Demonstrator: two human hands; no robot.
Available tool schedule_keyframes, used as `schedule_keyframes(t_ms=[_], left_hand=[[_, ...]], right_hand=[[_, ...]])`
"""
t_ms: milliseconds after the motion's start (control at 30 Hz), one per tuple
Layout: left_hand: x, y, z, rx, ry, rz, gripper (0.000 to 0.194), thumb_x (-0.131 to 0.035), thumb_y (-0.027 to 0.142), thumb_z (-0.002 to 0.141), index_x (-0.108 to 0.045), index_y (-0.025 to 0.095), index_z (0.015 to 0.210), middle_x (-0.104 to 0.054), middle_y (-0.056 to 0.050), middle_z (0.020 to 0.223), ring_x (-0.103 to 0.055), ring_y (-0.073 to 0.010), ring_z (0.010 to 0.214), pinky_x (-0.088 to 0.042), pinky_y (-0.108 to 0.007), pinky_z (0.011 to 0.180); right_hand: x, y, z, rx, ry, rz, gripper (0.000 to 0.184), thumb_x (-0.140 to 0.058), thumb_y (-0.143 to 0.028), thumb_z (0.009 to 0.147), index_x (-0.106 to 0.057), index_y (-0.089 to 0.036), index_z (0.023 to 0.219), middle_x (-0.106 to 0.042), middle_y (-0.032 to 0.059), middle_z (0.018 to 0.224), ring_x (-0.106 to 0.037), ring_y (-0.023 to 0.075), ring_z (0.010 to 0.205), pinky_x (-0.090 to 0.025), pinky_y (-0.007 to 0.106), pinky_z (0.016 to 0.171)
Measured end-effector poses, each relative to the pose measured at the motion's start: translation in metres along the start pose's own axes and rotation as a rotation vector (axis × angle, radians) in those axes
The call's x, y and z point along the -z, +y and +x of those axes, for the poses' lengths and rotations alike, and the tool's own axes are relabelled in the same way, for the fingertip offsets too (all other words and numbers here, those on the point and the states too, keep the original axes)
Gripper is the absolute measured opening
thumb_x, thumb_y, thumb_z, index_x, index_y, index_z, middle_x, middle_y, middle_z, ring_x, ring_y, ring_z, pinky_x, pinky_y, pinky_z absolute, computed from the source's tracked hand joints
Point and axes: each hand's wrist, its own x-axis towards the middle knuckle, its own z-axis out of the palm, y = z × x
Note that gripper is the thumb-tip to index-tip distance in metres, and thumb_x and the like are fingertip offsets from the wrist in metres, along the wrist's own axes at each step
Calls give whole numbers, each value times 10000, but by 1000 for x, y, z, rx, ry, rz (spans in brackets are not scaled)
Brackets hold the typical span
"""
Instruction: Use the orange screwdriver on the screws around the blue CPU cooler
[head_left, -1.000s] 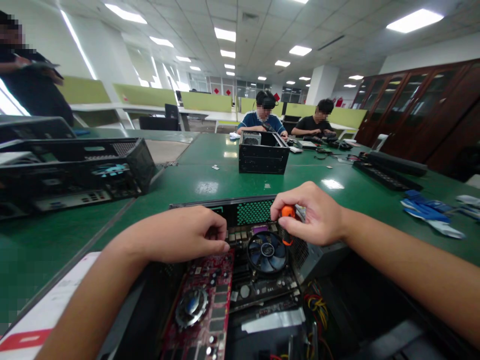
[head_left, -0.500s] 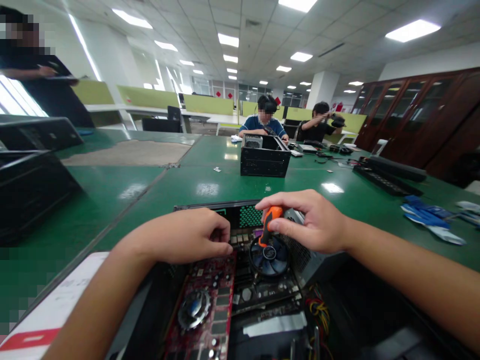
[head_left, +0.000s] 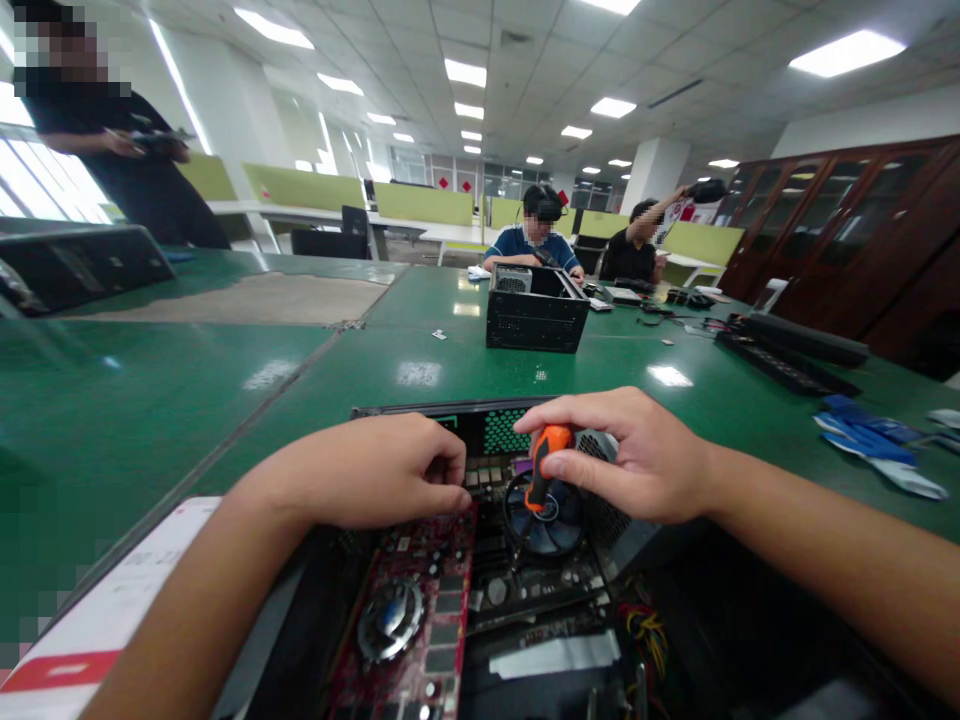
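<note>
An open computer case (head_left: 420, 411) lies before me on the green table (head_left: 150, 400). Inside are a red graphics card (head_left: 409, 610) and a blue-bladed cooler fan (head_left: 546, 515). My right hand (head_left: 637, 450) is closed round an orange-handled screwdriver (head_left: 546, 462), its shaft pointing down beside the fan. My left hand (head_left: 375, 470) is closed, fingers pinched at the top edge of the red card near the case's rear wall; what they pinch is hidden.
A second black case (head_left: 535, 318) stands mid-table, with two seated people behind it. A standing person is at far left near a black case (head_left: 82, 265). Black keyboards (head_left: 787, 365) and blue items (head_left: 870, 435) lie right. A white sheet (head_left: 97, 620) lies lower left.
My right hand has tilted the screwdriver and shifted it slightly left over the fan. The view has turned right, so the black case at left has slid out of sight. My left hand has stayed put.
</note>
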Motion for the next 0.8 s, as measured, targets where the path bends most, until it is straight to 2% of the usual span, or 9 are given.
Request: schedule_keyframes(t_ms=[200, 300, 367, 467, 533, 633, 700, 800], left_hand=[[3, 5, -1, 10, -7, 4, 205, -792, 467, 999, -855, 316, 876, -893, -5, 894, -785, -242, 787, -496, -377, 735], [3, 5, -1, 18, -8, 5, 201, -795, 466, 999, -855, 320, 875, -884, -1, 886, -778, -242, 788, -494, -377, 733], [2, 4, -1, 14, -6, 4, 206, -796, 477, 998, -859, 321, 879, -885, -2, 888, -778, -244, 787, -494, -379, 728], [1, 3, -1, -4, -1, 7, 225, -784, 491, 1003, -861, 316, 886, -892, -8, 895, -786, -246, 786, -499, -379, 729], [1, 2, -1, -14, 6, 11, 230, -782, 500, 1002, -864, 314, 895, -894, -12, 897, -789, -248, 784, -499, -378, 722], [1, 1, -1, -27, 23, 9, 227, -791, 502, 997, -861, 314, 890, -887, -15, 884, -787, -250, 775, -492, -377, 710], [1, 0, -1, -28, 25, 3, 220, -793, 487, 998, -851, 313, 877, -880, -12, 872, -780, -247, 762, -489, -377, 709], [1, 0, -1, -30, 26, -6, 219, -788, 479, 994, -841, 312, 862, -876, -14, 858, -767, -244, 738, -484, -383, 699]], right_hand=[[-1, 3, 0, -40, -27, -10, 264, -817, -308, 1192, -918, -214, 1417, -991, 80, 1217, -926, 221, 1000, -728, 318, 935], [-3, 4, 1, 20, -20, -19, 240, -868, -359, 1191, -929, -204, 1364, -976, 70, 1118, -887, 201, 895, -702, 299, 861], [-3, 3, 1, 58, -15, -33, 244, -868, -342, 1189, -921, -190, 1373, -968, 77, 1112, -876, 203, 892, -700, 306, 857], [-2, 1, 1, 28, -12, -52, 337, -798, -247, 1178, -871, -194, 1503, -967, 119, 1298, -912, 245, 1081, -733, 364, 1004], [-1, 2, 1, -35, 5, -41, 401, -766, -220, 1167, -832, -206, 1562, -958, 118, 1345, -916, 254, 1126, -742, 381, 1040], [0, 8, 1, -128, 105, -47, 377, -745, -228, 1175, -817, -221, 1545, -955, 95, 1292, -918, 250, 1098, -744, 373, 1030], [0, 14, 1, -163, 162, -86, 357, -737, -234, 1180, -821, -232, 1527, -952, 99, 1326, -922, 261, 1146, -740, 391, 1082], [-1, 21, 1, -178, 147, -139, 353, -720, -236, 1185, -834, -235, 1519, -949, 118, 1391, -920, 288, 1228, -737, 445, 1159]])
